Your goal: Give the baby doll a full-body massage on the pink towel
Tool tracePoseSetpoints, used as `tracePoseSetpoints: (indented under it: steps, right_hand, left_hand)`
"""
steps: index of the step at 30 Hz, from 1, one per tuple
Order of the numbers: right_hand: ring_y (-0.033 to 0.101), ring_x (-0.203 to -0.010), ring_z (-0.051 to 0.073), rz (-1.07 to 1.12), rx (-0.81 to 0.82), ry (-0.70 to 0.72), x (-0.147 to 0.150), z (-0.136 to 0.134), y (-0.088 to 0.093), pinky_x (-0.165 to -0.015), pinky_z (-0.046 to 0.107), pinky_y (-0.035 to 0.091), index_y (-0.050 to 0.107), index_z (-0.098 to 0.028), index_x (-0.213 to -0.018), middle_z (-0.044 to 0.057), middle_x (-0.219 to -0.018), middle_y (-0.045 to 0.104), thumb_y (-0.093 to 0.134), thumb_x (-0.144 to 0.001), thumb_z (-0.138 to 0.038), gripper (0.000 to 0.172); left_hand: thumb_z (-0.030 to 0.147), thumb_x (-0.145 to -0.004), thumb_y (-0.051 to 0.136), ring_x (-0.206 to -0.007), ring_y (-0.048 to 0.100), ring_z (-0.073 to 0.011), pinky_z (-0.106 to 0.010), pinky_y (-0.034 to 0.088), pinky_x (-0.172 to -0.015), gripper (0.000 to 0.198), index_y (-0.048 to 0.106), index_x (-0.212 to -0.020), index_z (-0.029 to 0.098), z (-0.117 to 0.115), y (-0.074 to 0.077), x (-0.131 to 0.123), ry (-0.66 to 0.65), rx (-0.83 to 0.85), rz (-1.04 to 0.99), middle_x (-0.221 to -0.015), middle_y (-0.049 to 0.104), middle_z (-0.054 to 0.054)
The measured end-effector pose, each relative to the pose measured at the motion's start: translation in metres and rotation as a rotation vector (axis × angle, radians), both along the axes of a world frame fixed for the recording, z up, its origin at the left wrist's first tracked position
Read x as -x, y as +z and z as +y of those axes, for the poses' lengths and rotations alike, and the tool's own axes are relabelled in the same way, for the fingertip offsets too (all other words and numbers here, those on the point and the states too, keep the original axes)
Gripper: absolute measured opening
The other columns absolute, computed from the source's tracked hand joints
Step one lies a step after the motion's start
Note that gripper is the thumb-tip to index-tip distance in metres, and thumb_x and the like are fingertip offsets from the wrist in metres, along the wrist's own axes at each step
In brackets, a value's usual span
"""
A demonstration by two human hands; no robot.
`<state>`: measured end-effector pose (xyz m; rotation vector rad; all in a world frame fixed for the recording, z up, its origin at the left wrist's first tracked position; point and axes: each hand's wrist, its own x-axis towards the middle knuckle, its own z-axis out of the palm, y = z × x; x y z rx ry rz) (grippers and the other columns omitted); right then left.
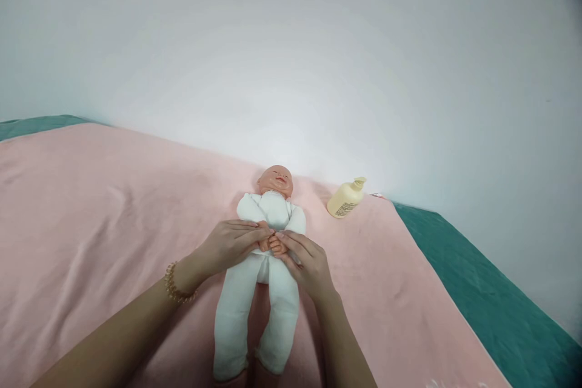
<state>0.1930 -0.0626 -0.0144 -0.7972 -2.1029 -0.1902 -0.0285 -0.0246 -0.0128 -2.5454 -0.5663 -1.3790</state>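
A baby doll (277, 209) with a cloth body in white lies on its back, its head toward the wall. Both its small hands are drawn together over the belly. My left hand (230, 244) is closed round the doll's hand on the left side of the view, thumb below and fingers above. Around the other doll hand (277, 245), my right hand (309, 259) is closed in the same way. The fingertips of my two hands nearly meet at the middle. Parts of the doll's hands and wrists are hidden under my fingers.
A pale yellow pump bottle (345, 199) stands to the right of the doll, near the wall (291, 60). Under the doll spreads a pink blanket (113, 206) with some wrinkles. Green cloth (482, 279) shows beyond its edges at right and far left.
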Motion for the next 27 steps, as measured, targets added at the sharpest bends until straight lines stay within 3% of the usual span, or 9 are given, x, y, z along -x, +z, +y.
tracePoseSetpoints:
  steps: [8,13,17,21,24,27]
  right_hand:
    - [0.069,-0.099,0.018,-0.016,0.030,0.015,0.003,-0.001,0.000,-0.087,0.032,0.060,0.062,-0.026,-0.122,0.006,-0.103,0.072,0.059,-0.091,-0.017,0.032]
    - [0.069,-0.099,0.020,0.185,0.098,0.004,-0.006,0.002,-0.005,-0.085,0.035,0.060,0.064,-0.029,-0.118,0.005,-0.106,0.070,0.064,-0.087,-0.020,0.032]
    - [0.066,-0.103,0.024,0.540,0.162,-0.173,-0.024,0.009,-0.008,-0.090,0.044,0.056,0.066,-0.025,-0.112,0.008,-0.108,0.069,0.070,-0.082,-0.028,0.031]
    - [0.066,-0.103,0.025,0.928,0.318,-0.454,-0.048,0.014,-0.005,-0.089,0.043,0.055,0.061,-0.019,-0.121,0.012,-0.119,0.066,0.070,-0.079,-0.039,0.048]
    - [0.066,-0.105,0.026,0.987,0.449,-0.665,-0.071,0.015,-0.003,-0.089,0.039,0.054,0.060,-0.017,-0.126,0.013,-0.126,0.063,0.068,-0.077,-0.047,0.057]
    - [0.068,-0.098,0.026,0.938,0.648,-0.751,-0.094,0.015,-0.003,-0.086,0.036,0.054,0.062,-0.015,-0.122,0.013,-0.124,0.065,0.065,-0.076,-0.053,0.060]
  left_hand:
    - [0.009,-0.088,0.055,-0.083,0.073,-0.0123,-0.023,0.058,-0.084,0.023,0.065,-0.104,0.023,0.000,0.001,-0.002,-0.041,0.099,-0.012,-0.093,0.077,0.002]
    - [0.024,-0.090,0.059,-0.085,0.073,-0.0157,-0.026,0.059,-0.079,0.016,0.071,-0.100,0.025,0.003,-0.008,0.006,-0.055,0.333,-0.097,-0.092,0.077,0.000]
    - [0.038,-0.085,0.065,-0.089,0.073,-0.0208,-0.032,0.059,-0.083,0.024,0.072,-0.104,0.026,0.004,-0.005,0.024,0.095,0.597,-0.327,-0.099,0.076,-0.001]
    - [0.047,-0.080,0.069,-0.101,0.069,-0.0244,-0.037,0.055,-0.094,0.035,0.070,-0.109,0.027,0.009,0.011,0.052,0.297,0.731,-0.489,-0.111,0.073,-0.002]
    - [0.050,-0.077,0.070,-0.101,0.070,-0.0254,-0.037,0.055,-0.093,0.052,0.062,-0.124,0.029,0.016,0.023,0.080,0.390,0.809,-0.518,-0.122,0.068,-0.002]
    - [0.050,-0.077,0.068,-0.100,0.070,-0.0292,-0.038,0.056,-0.087,0.046,0.066,-0.117,0.027,0.024,0.026,0.105,0.530,0.923,-0.449,-0.108,0.074,-0.004]
